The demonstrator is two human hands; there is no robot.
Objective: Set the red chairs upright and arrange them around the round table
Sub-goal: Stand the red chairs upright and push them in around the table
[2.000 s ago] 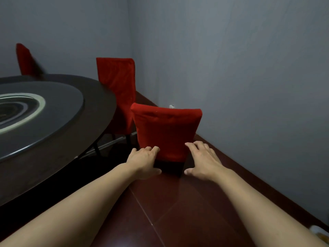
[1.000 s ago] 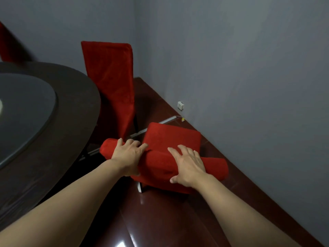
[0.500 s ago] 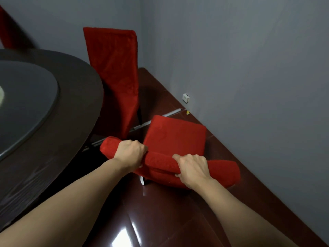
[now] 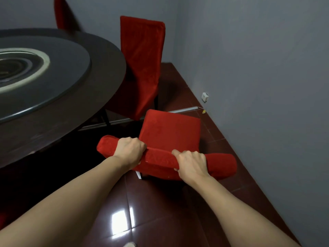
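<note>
A red chair (image 4: pixel 169 132) stands upright in front of me, seen from above, its seat facing away. My left hand (image 4: pixel 130 151) grips the top edge of its backrest near the left end. My right hand (image 4: pixel 192 164) grips the same edge right of the middle. The dark round table (image 4: pixel 99 97) with a grey turntable fills the left. A second red chair (image 4: pixel 142 65) stands upright at the table's far right side. Part of a third red chair (image 4: pixel 61 13) shows behind the table.
A grey wall (image 4: pixel 258 86) runs close along the right, with a small white socket box (image 4: pixel 205 97) low on it. A pale strip (image 4: pixel 183 110) lies on the glossy dark red tile floor (image 4: pixel 160 211) behind the chair.
The chair came up from lying on the floor to upright. My hands moved from its lower part to its backrest top and curled around it. My view has tilted up slightly.
</note>
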